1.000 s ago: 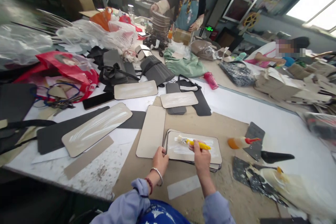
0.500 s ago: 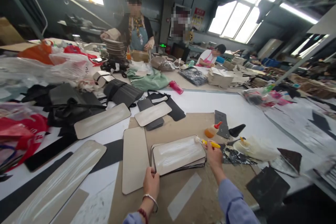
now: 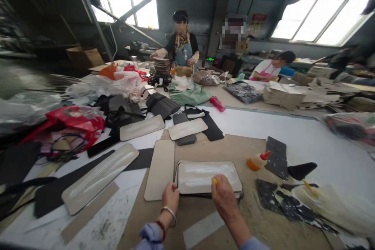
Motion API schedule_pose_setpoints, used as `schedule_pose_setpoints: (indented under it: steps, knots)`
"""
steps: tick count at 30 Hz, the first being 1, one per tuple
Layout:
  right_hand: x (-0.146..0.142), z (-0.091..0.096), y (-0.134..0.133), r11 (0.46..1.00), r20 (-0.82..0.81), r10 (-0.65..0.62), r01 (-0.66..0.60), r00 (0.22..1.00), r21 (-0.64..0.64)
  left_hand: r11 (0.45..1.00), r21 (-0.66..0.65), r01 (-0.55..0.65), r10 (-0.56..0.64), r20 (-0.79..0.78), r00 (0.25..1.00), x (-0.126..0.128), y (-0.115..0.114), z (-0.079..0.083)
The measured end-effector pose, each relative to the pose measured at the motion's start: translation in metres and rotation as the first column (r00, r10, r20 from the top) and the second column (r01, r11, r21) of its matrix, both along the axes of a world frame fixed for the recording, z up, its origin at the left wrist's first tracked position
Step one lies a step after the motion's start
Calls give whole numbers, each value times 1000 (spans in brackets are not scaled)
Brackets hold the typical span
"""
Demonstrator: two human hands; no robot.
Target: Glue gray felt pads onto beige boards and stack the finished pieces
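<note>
Since half a second ago the right hand (image 3: 224, 199) has come away from the right end of the stack, by the glue bottle (image 3: 256, 162), to the near edge of the top board (image 3: 205, 175) at lower centre of the frame. That board lies flat on a stack of like boards (image 3: 240, 195), its face shiny and wet all over. The right hand is closed round a yellow brush (image 3: 215, 181), of which only the tip shows. The left hand (image 3: 170, 197) is curled at the stack's lower left corner; whether it pinches or only presses cannot be told. Spreading looks almost done. A next move would call for lifting the wet board by its edges. Around lie a cardboard sheet (image 3: 234, 148), a bare board (image 3: 159, 170) and the tabletop (image 3: 293, 136).
</note>
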State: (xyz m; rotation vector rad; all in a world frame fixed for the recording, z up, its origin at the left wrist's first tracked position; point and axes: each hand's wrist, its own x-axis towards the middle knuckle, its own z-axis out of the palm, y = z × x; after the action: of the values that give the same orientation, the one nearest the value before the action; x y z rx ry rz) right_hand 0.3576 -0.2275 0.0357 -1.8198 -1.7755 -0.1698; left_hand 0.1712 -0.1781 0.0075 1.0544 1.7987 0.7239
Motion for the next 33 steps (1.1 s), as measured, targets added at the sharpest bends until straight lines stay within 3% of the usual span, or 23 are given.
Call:
schedule_pose_setpoints:
  steps: [4,8,13,22,29,33]
  knots:
    - [-27,-8,8,962,165,168,-125,972,-243,994,-67,-90,94,50,994,2,1,-1]
    - [-48,-11,15,834,145,349,-236,926,-499,984,-98,-146,155,97,983,5,1,4]
    - [-55,-8,22,765,116,386,-247,915,-594,978,-108,-178,194,161,968,7,-1,11]
    - [-59,-26,27,773,76,415,-307,907,-554,969,-107,-221,243,291,926,6,-4,7]
    - [-61,-60,32,842,51,328,-268,943,-469,976,-94,-197,218,365,905,11,-2,-18]
    - [-56,-64,33,888,73,282,-232,957,-397,967,-130,-220,248,277,928,17,3,-21]
